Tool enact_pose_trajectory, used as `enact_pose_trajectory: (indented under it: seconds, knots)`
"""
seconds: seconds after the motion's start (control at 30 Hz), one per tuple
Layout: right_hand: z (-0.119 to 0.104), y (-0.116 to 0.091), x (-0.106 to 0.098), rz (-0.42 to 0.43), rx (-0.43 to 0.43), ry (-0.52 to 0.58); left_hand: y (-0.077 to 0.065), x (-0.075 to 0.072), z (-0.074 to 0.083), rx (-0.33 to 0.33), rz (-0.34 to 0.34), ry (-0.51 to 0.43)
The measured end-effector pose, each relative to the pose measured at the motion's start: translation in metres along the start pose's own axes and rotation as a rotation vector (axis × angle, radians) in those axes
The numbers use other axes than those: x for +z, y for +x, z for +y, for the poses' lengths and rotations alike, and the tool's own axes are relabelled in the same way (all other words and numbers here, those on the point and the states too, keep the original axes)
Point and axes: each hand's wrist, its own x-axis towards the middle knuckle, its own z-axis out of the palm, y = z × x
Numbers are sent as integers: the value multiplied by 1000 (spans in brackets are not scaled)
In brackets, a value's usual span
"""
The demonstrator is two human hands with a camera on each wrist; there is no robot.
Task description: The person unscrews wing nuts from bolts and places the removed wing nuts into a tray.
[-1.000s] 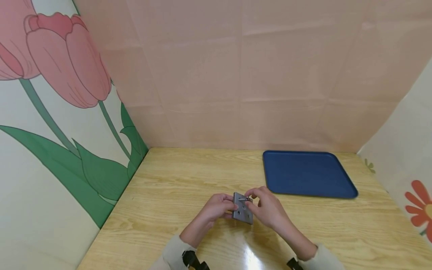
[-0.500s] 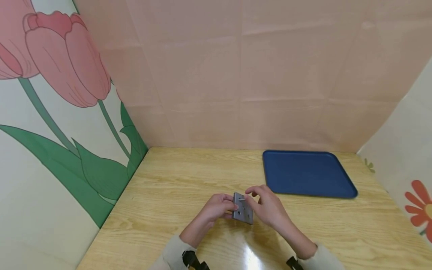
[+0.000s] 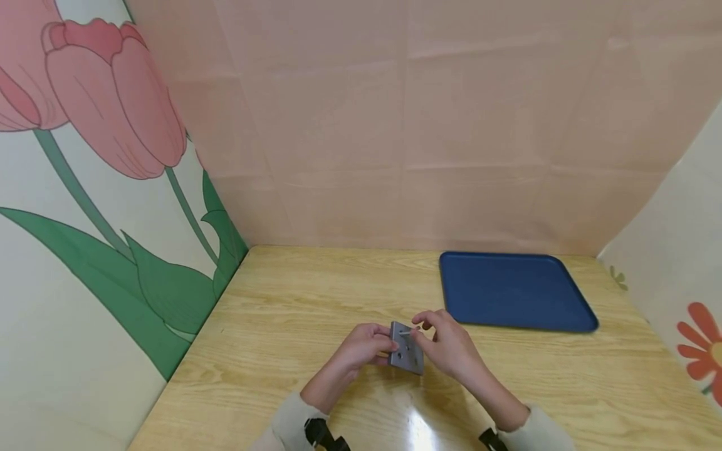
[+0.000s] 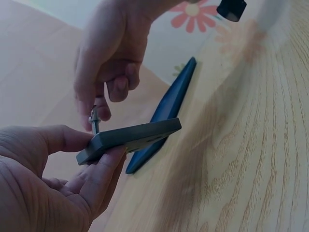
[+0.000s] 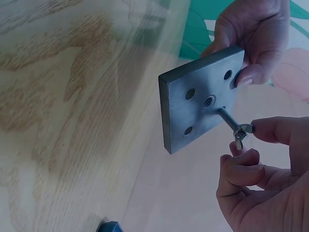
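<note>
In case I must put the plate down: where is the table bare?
The table is bare left of the left hand to the tulip wall; right of the right hand, before the blue tray; and left of that tray to the backdrop. Crowded: between the hands, around the plate and bolt.

A bolt (image 5: 229, 119) (wing nut (image 5: 241, 131) on) juts from the holed plate (image 5: 198, 116).

The head view looks forward and down from above, well back, taking in the bench (image 3: 316, 282), tray (image 3: 516, 291) and back wall (image 3: 395, 125); the wrist views sit close and tilted, the left facing the red-flower wall (image 3: 671, 244), the right the tulip wall (image 3: 113, 106), and all three share the metal plate (image 3: 405, 358) and both hands (image 3: 363, 346)
</note>
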Motion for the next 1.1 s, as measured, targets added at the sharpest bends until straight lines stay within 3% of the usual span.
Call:
enact_pose_trajectory:
  seconds: [1.1]
  knots:
    - [-8,-8,-2,-5,-24,1,1,-1,-3,11,3,-14]
